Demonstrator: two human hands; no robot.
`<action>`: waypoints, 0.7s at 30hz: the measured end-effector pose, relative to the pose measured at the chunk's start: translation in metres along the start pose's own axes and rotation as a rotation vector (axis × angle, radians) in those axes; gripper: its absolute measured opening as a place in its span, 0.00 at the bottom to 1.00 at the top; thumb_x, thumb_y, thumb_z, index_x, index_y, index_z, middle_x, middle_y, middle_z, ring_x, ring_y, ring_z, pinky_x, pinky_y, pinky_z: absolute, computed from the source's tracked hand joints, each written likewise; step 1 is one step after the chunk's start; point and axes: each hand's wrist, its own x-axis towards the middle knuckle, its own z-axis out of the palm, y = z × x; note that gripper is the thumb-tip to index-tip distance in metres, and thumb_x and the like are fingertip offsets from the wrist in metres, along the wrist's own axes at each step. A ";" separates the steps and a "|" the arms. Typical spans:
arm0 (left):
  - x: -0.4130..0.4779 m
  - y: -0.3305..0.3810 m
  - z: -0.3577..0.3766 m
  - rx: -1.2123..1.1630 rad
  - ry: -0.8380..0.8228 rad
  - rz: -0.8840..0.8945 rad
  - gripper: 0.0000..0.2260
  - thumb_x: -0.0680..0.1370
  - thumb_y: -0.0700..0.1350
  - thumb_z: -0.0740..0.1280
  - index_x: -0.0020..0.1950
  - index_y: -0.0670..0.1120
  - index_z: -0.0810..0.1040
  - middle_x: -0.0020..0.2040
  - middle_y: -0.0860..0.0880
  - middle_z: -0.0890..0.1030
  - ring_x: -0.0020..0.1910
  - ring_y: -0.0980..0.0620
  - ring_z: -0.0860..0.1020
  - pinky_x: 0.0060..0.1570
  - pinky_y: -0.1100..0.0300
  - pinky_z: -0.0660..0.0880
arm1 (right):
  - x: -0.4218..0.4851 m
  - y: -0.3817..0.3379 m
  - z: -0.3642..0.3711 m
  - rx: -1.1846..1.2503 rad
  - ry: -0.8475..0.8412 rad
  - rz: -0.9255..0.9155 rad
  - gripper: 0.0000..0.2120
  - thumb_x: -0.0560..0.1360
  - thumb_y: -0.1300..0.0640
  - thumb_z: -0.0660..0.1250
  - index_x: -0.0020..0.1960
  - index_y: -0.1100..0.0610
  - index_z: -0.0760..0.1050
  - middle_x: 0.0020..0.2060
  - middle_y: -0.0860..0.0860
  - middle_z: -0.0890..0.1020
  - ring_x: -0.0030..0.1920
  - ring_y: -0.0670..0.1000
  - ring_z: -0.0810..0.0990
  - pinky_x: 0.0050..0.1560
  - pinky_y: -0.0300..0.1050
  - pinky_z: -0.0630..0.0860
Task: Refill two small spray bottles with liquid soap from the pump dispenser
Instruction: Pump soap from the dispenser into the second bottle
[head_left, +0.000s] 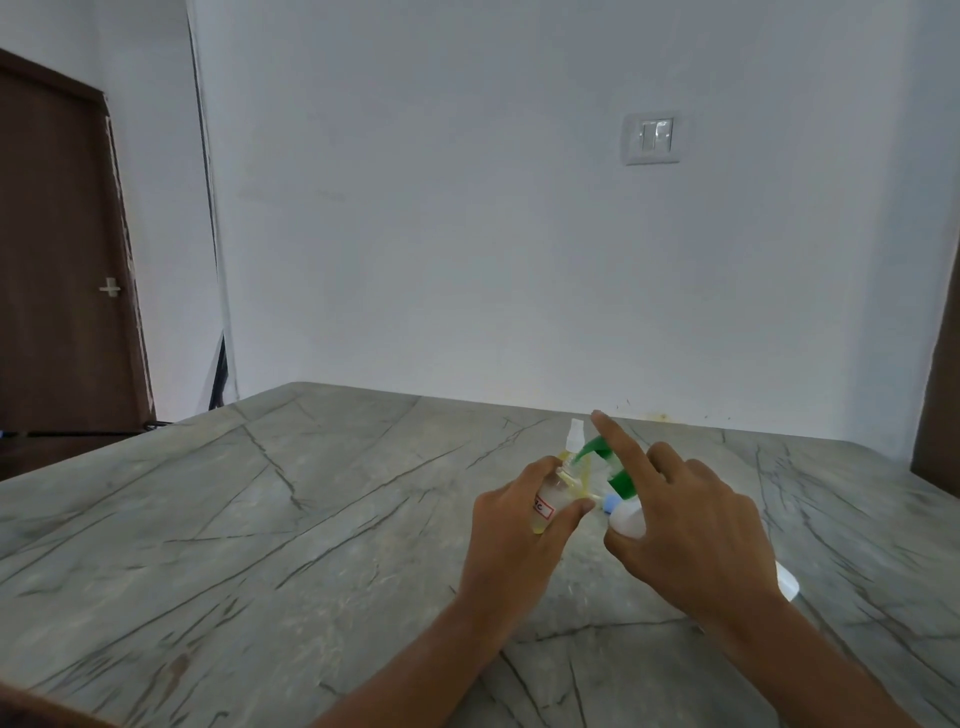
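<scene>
Spout (589, 446) of the pump dispenser (621, 483) points left and slightly down toward the spray bottle (548, 501) held in the left hand (524, 535), and that short gap is what the coming press turns on. The dispenser's long axis runs from near right to far left. Its white body disappears under the right hand (696, 530), a white end shows past the wrist at the near right, and the green head leads at the far left. The spray bottle sits just left of the spout tip, tilted with its top toward the far right, so mouth and spout nearly meet (whether the tip is truly over the opening I cannot tell, the spot is blurred). The left hand is curled round the bottle's lower half. On the right hand the index finger (615, 444) lies stretched straight along the top of the green head, while the thumb and the other digits look wrapped on the white body. The held bottle is small and clear, with pale yellow liquid and a red-bordered label. A second spray bottle (575, 434), white sprayer on, stands just behind it on the grey veined table (260, 519). A small blue cap (612, 502) shows between the hands
</scene>
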 end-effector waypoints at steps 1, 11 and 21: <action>0.000 0.000 0.000 0.005 0.000 0.000 0.24 0.72 0.57 0.69 0.65 0.49 0.74 0.53 0.54 0.82 0.46 0.59 0.80 0.46 0.72 0.76 | 0.001 0.000 -0.002 0.004 -0.003 -0.007 0.48 0.70 0.35 0.65 0.72 0.36 0.30 0.56 0.42 0.74 0.51 0.47 0.75 0.43 0.41 0.75; -0.001 0.000 -0.001 0.046 -0.030 0.061 0.25 0.72 0.56 0.69 0.65 0.47 0.74 0.55 0.52 0.82 0.47 0.61 0.78 0.45 0.78 0.72 | 0.002 0.000 -0.001 0.032 -0.024 0.044 0.45 0.66 0.36 0.71 0.71 0.37 0.45 0.53 0.46 0.77 0.45 0.49 0.76 0.39 0.43 0.77; -0.002 0.003 0.000 0.012 -0.040 0.046 0.25 0.71 0.56 0.69 0.65 0.47 0.73 0.55 0.52 0.81 0.48 0.60 0.79 0.47 0.77 0.73 | 0.001 0.000 0.007 0.035 0.083 0.047 0.47 0.57 0.39 0.79 0.70 0.43 0.59 0.45 0.50 0.81 0.37 0.52 0.79 0.29 0.45 0.76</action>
